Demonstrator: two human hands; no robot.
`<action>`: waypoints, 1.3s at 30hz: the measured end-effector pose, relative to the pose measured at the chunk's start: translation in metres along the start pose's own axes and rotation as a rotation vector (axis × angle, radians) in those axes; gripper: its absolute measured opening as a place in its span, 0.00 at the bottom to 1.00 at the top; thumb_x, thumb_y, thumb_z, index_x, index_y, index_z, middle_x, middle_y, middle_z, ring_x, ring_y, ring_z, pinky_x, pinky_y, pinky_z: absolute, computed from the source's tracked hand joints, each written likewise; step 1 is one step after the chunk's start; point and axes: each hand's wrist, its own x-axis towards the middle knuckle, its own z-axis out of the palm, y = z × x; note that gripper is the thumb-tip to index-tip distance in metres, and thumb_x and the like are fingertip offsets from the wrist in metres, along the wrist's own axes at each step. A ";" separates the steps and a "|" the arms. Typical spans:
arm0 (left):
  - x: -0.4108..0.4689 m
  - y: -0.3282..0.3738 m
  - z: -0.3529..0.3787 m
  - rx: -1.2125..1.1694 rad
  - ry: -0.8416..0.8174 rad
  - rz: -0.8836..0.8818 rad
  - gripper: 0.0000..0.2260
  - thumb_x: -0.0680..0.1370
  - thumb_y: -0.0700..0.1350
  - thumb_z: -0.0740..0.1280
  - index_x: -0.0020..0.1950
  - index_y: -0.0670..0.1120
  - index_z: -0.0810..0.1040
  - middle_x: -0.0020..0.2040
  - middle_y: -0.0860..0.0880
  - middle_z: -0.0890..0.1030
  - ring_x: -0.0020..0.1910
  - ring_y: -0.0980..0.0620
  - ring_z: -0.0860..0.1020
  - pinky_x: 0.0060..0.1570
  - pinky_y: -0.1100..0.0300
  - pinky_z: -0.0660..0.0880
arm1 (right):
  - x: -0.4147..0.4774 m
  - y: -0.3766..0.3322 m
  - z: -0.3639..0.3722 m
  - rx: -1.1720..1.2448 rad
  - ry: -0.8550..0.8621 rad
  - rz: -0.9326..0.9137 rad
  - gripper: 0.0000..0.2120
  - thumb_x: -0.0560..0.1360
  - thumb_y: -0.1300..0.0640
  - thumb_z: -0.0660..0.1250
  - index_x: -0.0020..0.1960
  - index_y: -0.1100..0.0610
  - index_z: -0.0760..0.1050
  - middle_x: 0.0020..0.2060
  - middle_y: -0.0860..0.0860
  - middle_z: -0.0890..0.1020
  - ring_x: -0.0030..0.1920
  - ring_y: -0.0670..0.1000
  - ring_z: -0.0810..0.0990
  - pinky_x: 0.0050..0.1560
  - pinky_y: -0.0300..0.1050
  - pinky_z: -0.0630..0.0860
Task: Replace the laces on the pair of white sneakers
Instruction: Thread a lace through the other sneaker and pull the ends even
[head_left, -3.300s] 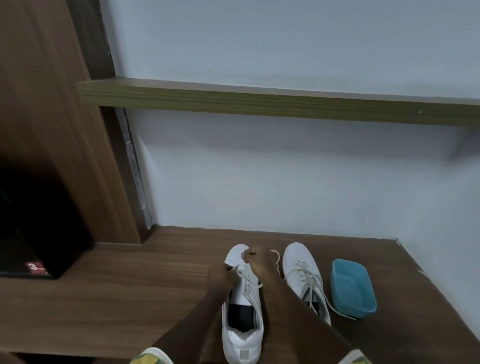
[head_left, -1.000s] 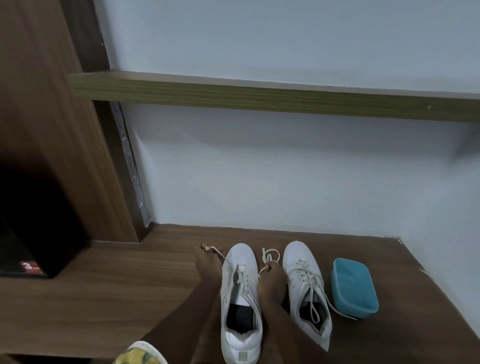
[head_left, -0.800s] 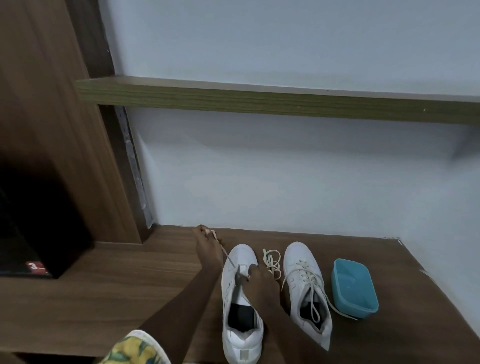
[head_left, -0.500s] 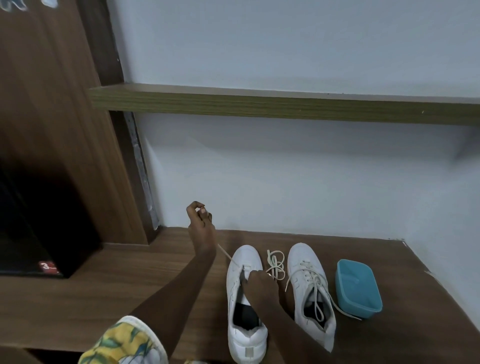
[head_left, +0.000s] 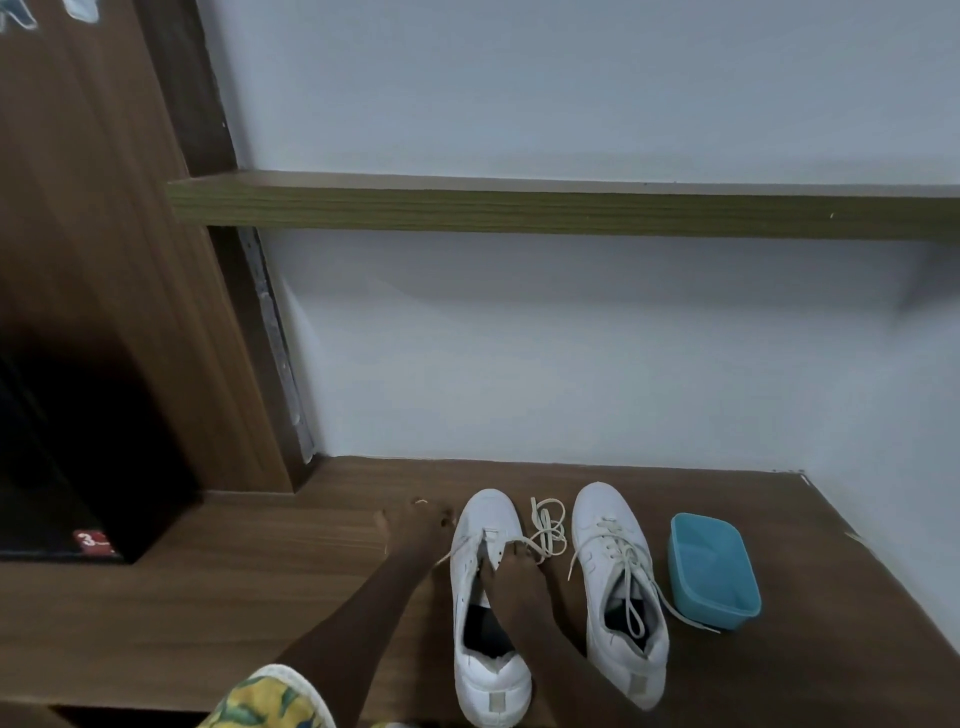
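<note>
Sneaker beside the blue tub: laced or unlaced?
Laced but untied. A cream lace crisscrosses the eyelets of that sneaker, and one loose end trails toward the blue tub.

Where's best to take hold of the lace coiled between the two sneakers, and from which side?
Pinch the lace coil at its bunched middle, coming straight down from above: it lies flat on the wooden board in the narrow gap, with the left sneaker and right sneaker walling both sides. The right hand, on the left sneaker's tongue, is nearest.
</note>
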 end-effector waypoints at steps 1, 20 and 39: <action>0.000 0.005 0.002 0.002 -0.026 0.029 0.12 0.79 0.48 0.57 0.57 0.58 0.77 0.57 0.55 0.78 0.63 0.53 0.70 0.63 0.48 0.58 | 0.000 0.000 0.001 0.020 -0.013 0.010 0.26 0.82 0.45 0.50 0.73 0.62 0.61 0.69 0.57 0.68 0.67 0.52 0.71 0.62 0.39 0.70; 0.003 0.031 0.029 -0.493 -0.222 -0.178 0.13 0.80 0.40 0.58 0.60 0.35 0.74 0.58 0.38 0.78 0.58 0.42 0.76 0.54 0.56 0.72 | 0.013 0.012 0.010 0.283 -0.144 0.124 0.35 0.79 0.46 0.59 0.77 0.60 0.46 0.75 0.60 0.54 0.74 0.58 0.60 0.71 0.46 0.59; 0.019 -0.047 -0.029 -0.757 0.520 -0.704 0.12 0.79 0.36 0.56 0.60 0.33 0.71 0.60 0.32 0.71 0.61 0.33 0.69 0.60 0.44 0.64 | 0.011 0.012 0.002 0.431 -0.200 0.160 0.34 0.80 0.48 0.58 0.77 0.60 0.47 0.73 0.61 0.62 0.67 0.59 0.70 0.64 0.47 0.69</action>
